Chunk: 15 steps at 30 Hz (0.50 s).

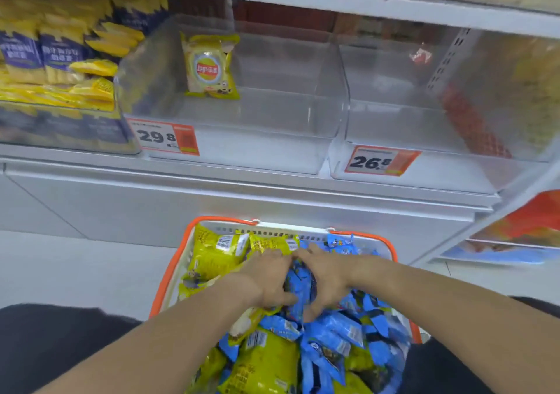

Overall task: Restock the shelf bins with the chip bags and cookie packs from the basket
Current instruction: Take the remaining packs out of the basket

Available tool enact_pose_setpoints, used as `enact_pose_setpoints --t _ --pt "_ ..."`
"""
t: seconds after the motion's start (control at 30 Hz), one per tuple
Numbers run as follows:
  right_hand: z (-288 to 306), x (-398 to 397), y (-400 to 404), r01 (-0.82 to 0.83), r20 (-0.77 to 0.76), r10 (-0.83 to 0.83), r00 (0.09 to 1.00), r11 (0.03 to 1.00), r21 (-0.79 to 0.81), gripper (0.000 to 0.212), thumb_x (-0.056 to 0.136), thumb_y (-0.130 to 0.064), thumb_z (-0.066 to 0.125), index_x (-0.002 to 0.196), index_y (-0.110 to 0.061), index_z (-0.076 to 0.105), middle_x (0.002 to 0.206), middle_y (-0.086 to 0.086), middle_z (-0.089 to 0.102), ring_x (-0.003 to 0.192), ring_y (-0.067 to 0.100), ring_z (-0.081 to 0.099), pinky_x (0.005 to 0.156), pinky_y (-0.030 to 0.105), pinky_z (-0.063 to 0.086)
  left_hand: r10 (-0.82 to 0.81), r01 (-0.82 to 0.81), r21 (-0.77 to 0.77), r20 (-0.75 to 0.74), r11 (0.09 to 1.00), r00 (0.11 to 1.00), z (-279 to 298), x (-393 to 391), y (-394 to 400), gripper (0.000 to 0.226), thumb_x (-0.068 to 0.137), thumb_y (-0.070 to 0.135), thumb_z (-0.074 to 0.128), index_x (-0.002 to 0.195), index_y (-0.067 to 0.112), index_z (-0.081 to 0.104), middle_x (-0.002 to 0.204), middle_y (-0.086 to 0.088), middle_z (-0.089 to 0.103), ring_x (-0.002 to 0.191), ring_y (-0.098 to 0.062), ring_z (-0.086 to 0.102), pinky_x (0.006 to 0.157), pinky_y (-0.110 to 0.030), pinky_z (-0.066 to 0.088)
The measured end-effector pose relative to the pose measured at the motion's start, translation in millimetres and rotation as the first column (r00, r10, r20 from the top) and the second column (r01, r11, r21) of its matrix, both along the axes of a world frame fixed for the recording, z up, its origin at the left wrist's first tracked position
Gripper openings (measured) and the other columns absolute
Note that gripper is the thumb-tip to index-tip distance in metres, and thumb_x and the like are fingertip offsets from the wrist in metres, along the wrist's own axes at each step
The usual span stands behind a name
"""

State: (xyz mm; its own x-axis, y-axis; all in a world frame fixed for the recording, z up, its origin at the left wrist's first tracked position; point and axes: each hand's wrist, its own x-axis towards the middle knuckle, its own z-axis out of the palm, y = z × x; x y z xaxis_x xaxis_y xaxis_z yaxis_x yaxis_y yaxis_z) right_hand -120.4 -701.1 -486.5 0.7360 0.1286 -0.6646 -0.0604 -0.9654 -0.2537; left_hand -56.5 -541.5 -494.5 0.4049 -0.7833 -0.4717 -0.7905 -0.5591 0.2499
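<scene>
While both arms reach down into the orange-rimmed basket (pixel 169 275), the left hand (pixel 269 278) and right hand (pixel 328 281) curl their fingers together round a bunch of blue cookie packs (pixel 298 284). Yellow chip bags (pixel 212 254) crowd the basket's far-left corner. One Lay's chip bag (pixel 209 68) stands in the clear middle shelf bin (pixel 242 139).
</scene>
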Motion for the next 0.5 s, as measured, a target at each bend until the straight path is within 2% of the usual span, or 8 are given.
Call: enact_pose_setpoints --t 0.03,0.07,0.17,0.23,0.3,0.37,0.43,0.5 --pt "-10.3 -5.7 1.6 -0.010 -0.019 0.010 1.000 0.999 -0.031 0.116 0.055 -0.061 0.087 0.142 -0.021 0.021 0.130 0.007 0.036 0.118 0.027 0.047 0.101 0.042 0.047 -0.008 0.008 0.015 0.015 1.000 1.000 -2.1 -3.3 -2.5 0.068 0.083 0.054 0.067 0.137 0.018 0.046 0.126 -0.009 0.053 0.122 -0.030 0.045 0.103 -0.042 0.033" --pt "-18.9 -11.1 4.0 -0.014 0.005 0.014 1.000 0.999 -0.053 0.114 0.057 -0.057 0.088 0.141 -0.019 0.022 0.130 0.008 0.036 0.118 0.029 0.047 0.100 0.044 0.047 -0.002 0.001 0.017 0.013 1.000 1.000 -3.4 -5.7 -3.2 0.066 0.082 0.054 0.068 0.134 0.019 0.048 0.123 -0.009 0.054 0.120 -0.030 0.046 0.102 -0.042 0.034" --pt "-28.1 -18.5 7.5 0.073 0.150 -0.075 0.986 0.997 0.018 0.091 0.066 -0.049 0.086 0.133 -0.016 0.035 0.127 0.008 0.044 0.115 0.028 0.049 0.097 0.044 0.047 0.044 -0.044 -0.003 -0.023 0.999 0.999 -0.8 -4.5 -3.6 0.062 0.079 0.051 0.073 0.129 0.021 0.051 0.118 -0.005 0.059 0.116 -0.029 0.051 0.099 -0.041 0.037" --pt "-23.1 -15.7 3.4 0.139 0.156 -0.151 0.976 0.987 0.086 0.082 0.067 -0.047 0.087 0.129 -0.019 0.042 0.124 0.004 0.051 0.113 0.026 0.052 0.094 0.041 0.048 0.064 -0.064 0.000 -0.084 0.998 0.994 3.3 -1.2 -4.9 0.068 0.077 0.050 0.077 0.133 0.022 0.049 0.124 -0.003 0.061 0.118 -0.027 0.054 0.100 -0.041 0.041" --pt "-13.5 -10.8 -3.6 0.177 0.143 -0.190 0.971 0.979 0.103 0.077 0.065 -0.044 0.089 0.124 -0.022 0.044 0.111 -0.002 0.054 0.103 0.024 0.053 0.083 0.036 0.047 0.095 -0.096 0.002 -0.164 0.995 0.982 8.8 1.5 -5.9 0.078 0.076 0.051 0.079 0.139 0.021 0.045 0.132 -0.002 0.058 0.122 -0.025 0.054 0.103 -0.041 0.042" --pt "0.7 -6.9 -11.0 0.202 0.154 -0.217 0.964 0.973 0.111 0.075 0.063 -0.040 0.091 0.118 -0.023 0.044 0.090 -0.010 0.046 0.092 0.021 0.051 0.072 0.032 0.040 0.142 -0.151 -0.020 -0.238 0.988 0.961 14.5 3.8 -6.2 0.085 0.074 0.053 0.080 0.142 0.020 0.043 0.136 -0.002 0.053 0.124 -0.022 0.052 0.104 -0.041 0.042" --pt "18.1 -4.3 -19.6 0.236 0.180 -0.258 0.949 0.962 0.136 0.077 0.059 -0.035 0.094 0.116 -0.024 0.044 0.085 -0.012 0.043 0.090 0.021 0.050 0.070 0.033 0.040 0.194 -0.230 -0.087 -0.303 0.969 0.933 20.8 6.8 -7.7 0.086 0.072 0.053 0.082 0.142 0.022 0.044 0.132 0.000 0.051 0.119 -0.017 0.052 0.099 -0.034 0.045" --pt "38.8 -3.9 -28.2 0.277 0.223 -0.311 0.924 0.945 0.171 0.079 0.057 -0.029 0.095 0.118 -0.024 0.046 0.096 -0.006 0.052 0.093 0.021 0.053 0.074 0.032 0.044 0.237 -0.327 -0.173 -0.400 0.929 0.885 30.7 8.6 -10.1 0.080 0.071 0.051 0.083 0.137 0.026 0.047 0.123 0.005 0.052 0.105 -0.009 0.054 0.086 -0.024 0.044"
